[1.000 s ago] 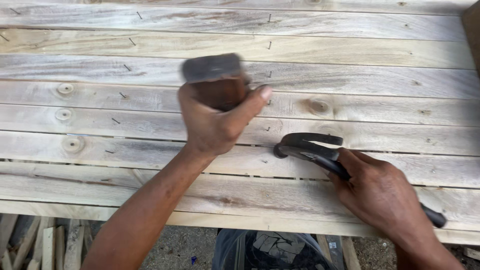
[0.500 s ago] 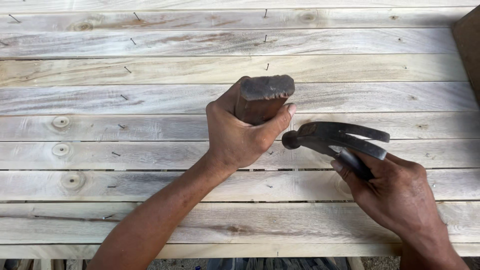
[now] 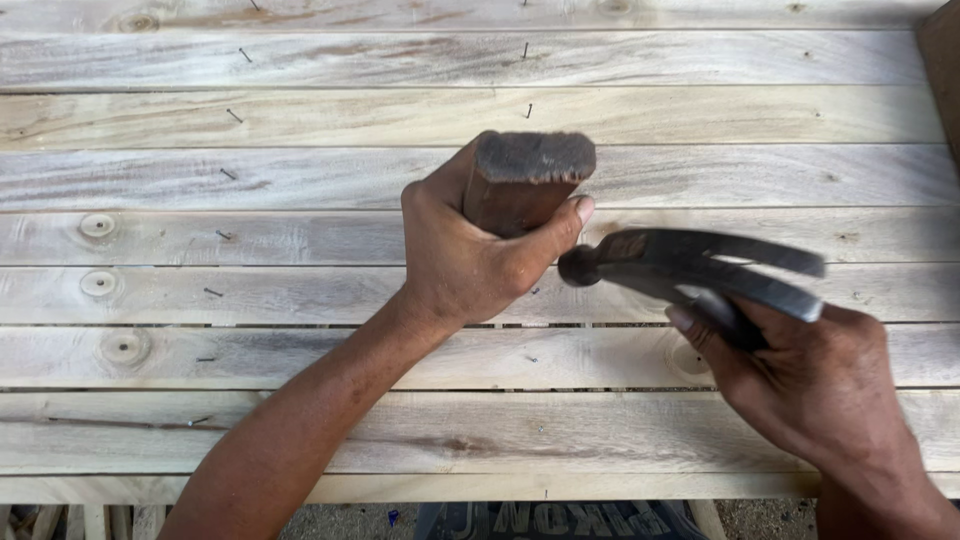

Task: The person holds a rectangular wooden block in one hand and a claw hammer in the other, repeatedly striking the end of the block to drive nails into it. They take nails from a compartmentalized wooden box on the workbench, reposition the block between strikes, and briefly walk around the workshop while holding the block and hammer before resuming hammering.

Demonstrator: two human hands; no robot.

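Observation:
My left hand (image 3: pixel 470 250) grips a dark brown wooden block (image 3: pixel 525 175), held upright on the pale plank surface (image 3: pixel 300 180). My right hand (image 3: pixel 810 380) holds a dark metal claw hammer (image 3: pixel 690 265) near its head. The hammer's round face points left and sits just right of my left thumb, close to the block's lower side. The claws point right. Where the block meets the planks is hidden by my fingers.
The planks run left to right with narrow gaps, knots at the left (image 3: pixel 98 226) and several small nails (image 3: pixel 528 110) sticking up. A darker board edge (image 3: pixel 942 70) stands at the top right. Below the near edge lie ground and scrap wood.
The hammer head has come up and left, from the planks toward the block. My left hand with the block has shifted right and slightly down in view.

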